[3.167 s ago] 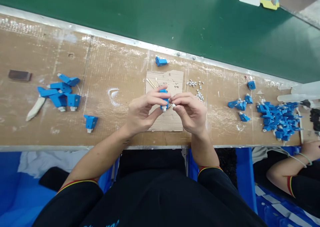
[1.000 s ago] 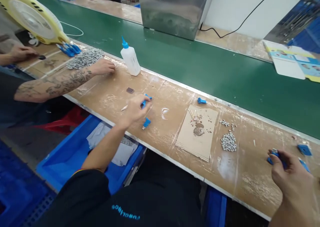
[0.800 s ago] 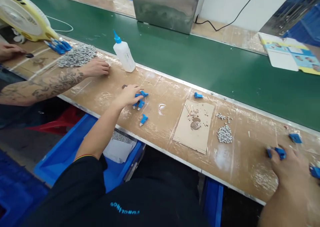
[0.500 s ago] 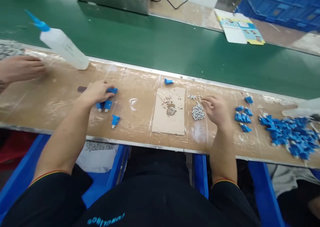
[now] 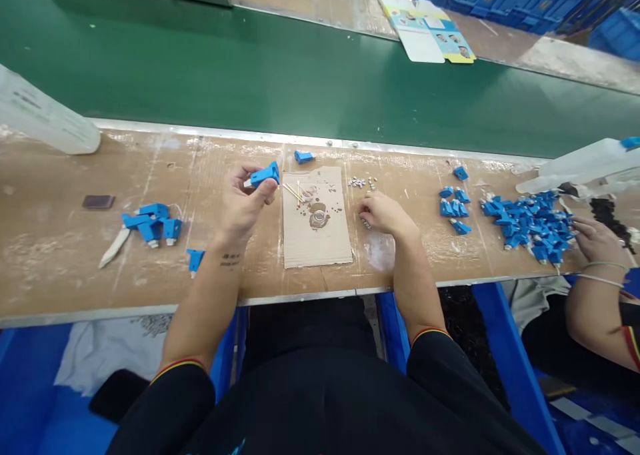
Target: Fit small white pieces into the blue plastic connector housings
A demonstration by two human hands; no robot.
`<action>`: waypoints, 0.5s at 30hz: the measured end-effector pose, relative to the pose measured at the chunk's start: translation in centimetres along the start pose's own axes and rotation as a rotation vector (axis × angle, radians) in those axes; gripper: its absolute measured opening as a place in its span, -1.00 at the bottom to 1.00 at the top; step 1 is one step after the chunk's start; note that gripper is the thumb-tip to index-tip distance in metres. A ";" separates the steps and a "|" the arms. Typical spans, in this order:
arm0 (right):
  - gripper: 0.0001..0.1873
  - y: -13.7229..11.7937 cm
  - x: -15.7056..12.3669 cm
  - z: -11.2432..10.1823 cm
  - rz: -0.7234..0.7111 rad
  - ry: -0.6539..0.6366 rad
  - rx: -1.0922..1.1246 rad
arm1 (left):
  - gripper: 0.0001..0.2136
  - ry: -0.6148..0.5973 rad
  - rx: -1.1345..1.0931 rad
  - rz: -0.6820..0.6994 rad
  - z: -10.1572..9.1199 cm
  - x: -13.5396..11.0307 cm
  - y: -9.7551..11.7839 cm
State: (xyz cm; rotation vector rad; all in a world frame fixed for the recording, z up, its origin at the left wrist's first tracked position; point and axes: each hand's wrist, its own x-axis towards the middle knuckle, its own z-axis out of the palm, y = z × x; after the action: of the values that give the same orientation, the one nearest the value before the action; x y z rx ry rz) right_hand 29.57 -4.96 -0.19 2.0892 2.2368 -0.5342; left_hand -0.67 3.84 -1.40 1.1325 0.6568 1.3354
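Note:
My left hand [image 5: 241, 205] is closed around a blue plastic part [image 5: 265, 175] with a white tip, raised just left of the cardboard sheet [image 5: 317, 251]. My right hand [image 5: 384, 213] rests with curled fingers on the heap of small grey pieces [image 5: 367, 224], covering most of it; whatever its fingertips pinch is hidden. More loose grey pieces [image 5: 357, 183] lie behind that hand. On the cardboard are a wet brown spot with a small round piece [image 5: 319, 216] and a few thin sticks [image 5: 294, 192]. One blue part [image 5: 303, 157] lies behind the sheet.
Several blue parts [image 5: 153, 227] lie at left beside a pale blade-like tool [image 5: 115, 247] and a dark flat block [image 5: 98, 201]. At right are a small blue group [image 5: 453, 207] and a large pile [image 5: 533, 225], touched by a co-worker's hand [image 5: 600, 241]. White bottles stand at both sides.
My left hand has lifted a blue part from the left group and carried it right, towards the cardboard. My right hand has come down onto the grey heap. The view has shifted right.

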 end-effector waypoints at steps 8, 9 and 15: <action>-0.93 -0.3 -2.5 -3.4 -0.233 0.294 0.318 | -0.46 -0.008 -0.105 -0.094 0.1 -2.2 -0.2; -0.94 -0.9 -2.7 -3.7 -0.298 0.370 0.413 | -0.47 -0.057 -0.103 -0.114 0.3 -2.4 0.3; -0.92 -7.2 -1.1 -0.6 -0.516 0.768 0.937 | -0.52 -0.243 -0.213 -0.315 2.4 -3.9 1.1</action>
State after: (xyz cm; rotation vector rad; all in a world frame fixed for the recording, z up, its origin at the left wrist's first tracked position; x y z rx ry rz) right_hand 22.82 -6.09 2.21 2.2914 3.5437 -1.1434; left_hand 0.32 -0.64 -0.35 0.9536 0.4786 0.9565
